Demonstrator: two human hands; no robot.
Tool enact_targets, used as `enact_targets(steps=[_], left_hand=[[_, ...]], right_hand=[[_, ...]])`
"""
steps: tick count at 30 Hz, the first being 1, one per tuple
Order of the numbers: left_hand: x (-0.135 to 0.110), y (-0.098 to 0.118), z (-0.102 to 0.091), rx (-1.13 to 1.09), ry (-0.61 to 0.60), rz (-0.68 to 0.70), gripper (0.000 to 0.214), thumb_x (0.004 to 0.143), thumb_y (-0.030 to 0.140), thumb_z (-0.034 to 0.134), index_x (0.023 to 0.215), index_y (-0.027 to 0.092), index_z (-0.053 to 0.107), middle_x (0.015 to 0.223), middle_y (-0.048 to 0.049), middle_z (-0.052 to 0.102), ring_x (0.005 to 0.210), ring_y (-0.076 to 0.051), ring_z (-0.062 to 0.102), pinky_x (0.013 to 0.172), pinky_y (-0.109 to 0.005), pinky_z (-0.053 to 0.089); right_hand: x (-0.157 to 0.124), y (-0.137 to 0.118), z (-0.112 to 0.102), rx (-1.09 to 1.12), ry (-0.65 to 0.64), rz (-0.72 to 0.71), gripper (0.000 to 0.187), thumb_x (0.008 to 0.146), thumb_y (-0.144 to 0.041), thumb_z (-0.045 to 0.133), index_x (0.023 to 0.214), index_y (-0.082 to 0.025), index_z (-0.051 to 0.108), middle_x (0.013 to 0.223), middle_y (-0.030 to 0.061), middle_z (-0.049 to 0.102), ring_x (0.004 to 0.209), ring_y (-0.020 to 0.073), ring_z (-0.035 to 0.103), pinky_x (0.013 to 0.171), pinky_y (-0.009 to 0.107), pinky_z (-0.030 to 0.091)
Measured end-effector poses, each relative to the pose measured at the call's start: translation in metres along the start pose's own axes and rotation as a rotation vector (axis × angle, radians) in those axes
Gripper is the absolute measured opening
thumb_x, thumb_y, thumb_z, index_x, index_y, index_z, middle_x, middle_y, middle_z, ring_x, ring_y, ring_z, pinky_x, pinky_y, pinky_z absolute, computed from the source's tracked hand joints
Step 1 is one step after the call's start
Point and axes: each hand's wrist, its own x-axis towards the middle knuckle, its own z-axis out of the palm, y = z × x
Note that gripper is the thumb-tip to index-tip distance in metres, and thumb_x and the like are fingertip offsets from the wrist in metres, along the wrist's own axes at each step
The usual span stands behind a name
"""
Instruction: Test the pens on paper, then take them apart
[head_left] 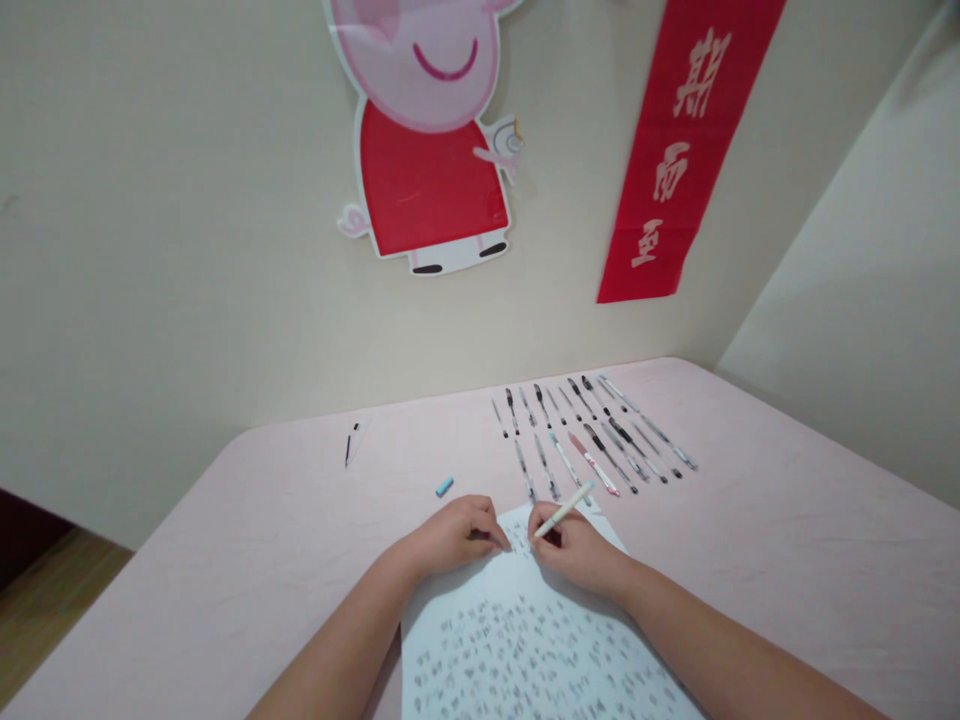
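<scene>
Sheet (pixel 469 588): lower edge cropped by the frame, handwriting (pixel 517 650) too blurred for you to read. Pen (pixel 564 508) in your right grip (pixel 581 550): tip too small to make out. Pig cutout (pixel 431 190), red banner (pixel 679 155): tops cut off above you.

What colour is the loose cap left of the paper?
The cap is light blue, seen in the head view.

2 rows of pens (pixel 594 462) bar the way ahead of the right hand (pixel 576 547), nearly to the wall (pixel 225 250). 1 cap (pixel 445 487) lies just beyond the left hand (pixel 456 535); between cap and pens runs an open lane. Right of the pens, the table (pixel 765 520) gives wide passage.
</scene>
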Motion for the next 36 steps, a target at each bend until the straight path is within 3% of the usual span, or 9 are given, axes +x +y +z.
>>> enact_targets(steps=[7, 13, 18, 23, 27, 33, 36], left_hand=[[0.000, 0.002, 0.002, 0.054, 0.077, -0.017, 0.016, 0.076, 0.015, 0.057, 0.083, 0.020, 0.071, 0.078, -0.0016, 0.058, 0.076, -0.012, 0.055, 0.071, -0.023, 0.042], [-0.003, -0.003, -0.007, 0.261, 0.408, -0.121, 0.012, 0.079, 0.022, 0.055, 0.080, 0.019, 0.067, 0.082, -0.0037, 0.057, 0.078, -0.016, 0.054, 0.072, -0.027, 0.041], [-0.008, -0.015, -0.016, 0.471, 0.625, -0.262, 0.017, 0.079, 0.023, 0.054, 0.092, 0.020, 0.064, 0.093, -0.0066, 0.058, 0.090, -0.021, 0.053, 0.081, -0.034, 0.041], [-0.012, -0.024, -0.017, 0.478, 0.615, -0.375, 0.021, 0.077, 0.018, 0.054, 0.097, 0.018, 0.060, 0.093, -0.0070, 0.058, 0.090, -0.021, 0.055, 0.082, -0.035, 0.042], [-0.011, -0.027, -0.017, 0.435, 0.573, -0.384, 0.017, 0.080, 0.019, 0.049, 0.092, 0.017, 0.061, 0.088, -0.0069, 0.060, 0.087, -0.020, 0.056, 0.080, -0.034, 0.042], [-0.007, -0.022, -0.015, 0.201, 0.624, -0.231, 0.023, 0.082, 0.022, 0.045, 0.097, 0.018, 0.063, 0.093, -0.0078, 0.060, 0.089, -0.020, 0.056, 0.081, -0.033, 0.044], [-0.003, -0.012, -0.013, 0.055, 0.596, -0.154, 0.019, 0.079, 0.024, 0.050, 0.089, 0.020, 0.065, 0.089, -0.0070, 0.062, 0.086, -0.019, 0.056, 0.080, -0.033, 0.044]], right_hand=[[0.002, -0.007, -0.001, 0.025, 0.048, 0.017, 0.009, 0.067, -0.009, 0.048, 0.066, -0.018, 0.050, 0.060, -0.0040, 0.045, 0.058, 0.0106, 0.041, 0.054, 0.020, 0.032], [0.002, -0.003, -0.003, 0.054, 0.013, -0.016, 0.008, 0.070, -0.011, 0.050, 0.072, -0.018, 0.053, 0.063, -0.0038, 0.046, 0.059, 0.0106, 0.041, 0.055, 0.021, 0.032], [0.000, 0.000, -0.004, 0.126, -0.017, -0.018, 0.011, 0.073, -0.014, 0.048, 0.079, -0.017, 0.058, 0.068, -0.0016, 0.052, 0.063, 0.0116, 0.045, 0.058, 0.022, 0.035], [-0.001, -0.001, -0.005, 0.243, -0.045, -0.048, 0.019, 0.080, -0.025, 0.045, 0.083, -0.016, 0.061, 0.067, 0.0012, 0.056, 0.061, 0.0124, 0.048, 0.058, 0.024, 0.037], [0.001, 0.004, -0.004, 0.262, -0.029, -0.073, 0.021, 0.082, -0.027, 0.043, 0.086, -0.016, 0.060, 0.064, 0.0002, 0.053, 0.059, 0.0118, 0.046, 0.056, 0.023, 0.036], [0.003, 0.002, -0.004, 0.159, 0.153, -0.095, 0.006, 0.078, -0.022, 0.049, 0.082, -0.019, 0.052, 0.066, -0.0036, 0.048, 0.060, 0.0108, 0.044, 0.055, 0.021, 0.035], [0.003, -0.004, -0.005, 0.085, 0.240, -0.126, 0.004, 0.078, -0.020, 0.049, 0.079, -0.019, 0.052, 0.065, -0.0031, 0.050, 0.060, 0.0113, 0.046, 0.055, 0.022, 0.037]])
